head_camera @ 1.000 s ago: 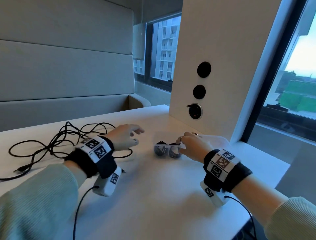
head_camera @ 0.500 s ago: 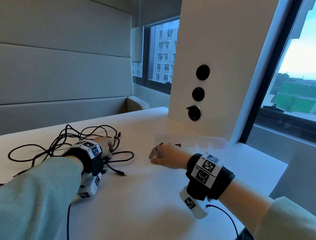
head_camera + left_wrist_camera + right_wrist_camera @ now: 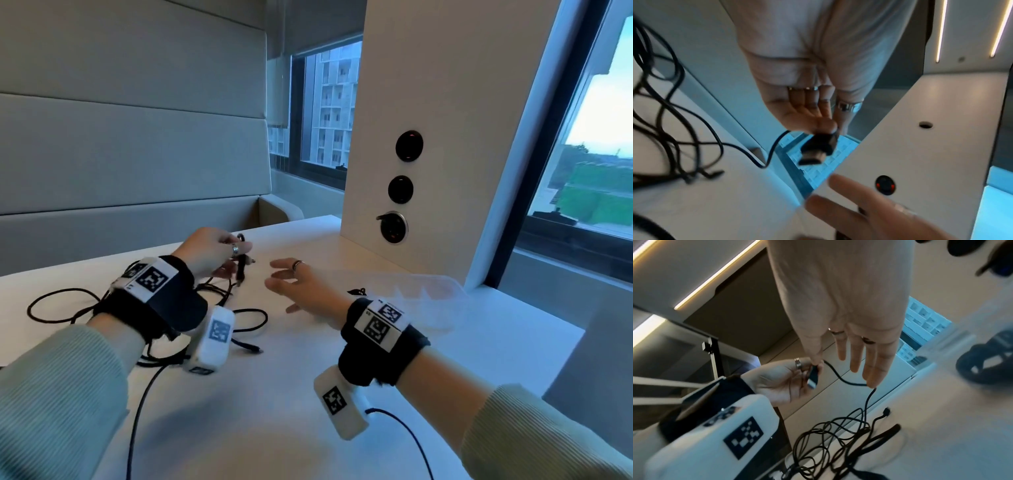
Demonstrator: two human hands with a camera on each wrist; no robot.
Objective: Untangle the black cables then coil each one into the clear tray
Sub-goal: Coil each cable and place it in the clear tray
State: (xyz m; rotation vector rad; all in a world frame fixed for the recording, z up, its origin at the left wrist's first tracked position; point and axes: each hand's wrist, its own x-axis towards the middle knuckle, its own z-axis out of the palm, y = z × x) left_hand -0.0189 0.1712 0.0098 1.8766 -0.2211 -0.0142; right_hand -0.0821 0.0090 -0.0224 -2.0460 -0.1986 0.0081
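Left wrist view alone resolves the plug (image 3: 817, 150) pinched by the left hand (image 3: 209, 255). The right hand (image 3: 301, 287) hovers at its 3 o'clock, fingers spread wide, holding nothing. Tangled black cables (image 3: 137, 308) lie at 6 o'clock below the plug.

Two hands showed: the left hand (image 3: 212, 253) and the right hand (image 3: 305, 287). One clear tray (image 3: 428, 294) sat on one tabletop (image 3: 274, 411). One tangle of black cables (image 3: 219, 301) lay there, its strands uncountable. Three round sockets (image 3: 400, 189) marked the panel.
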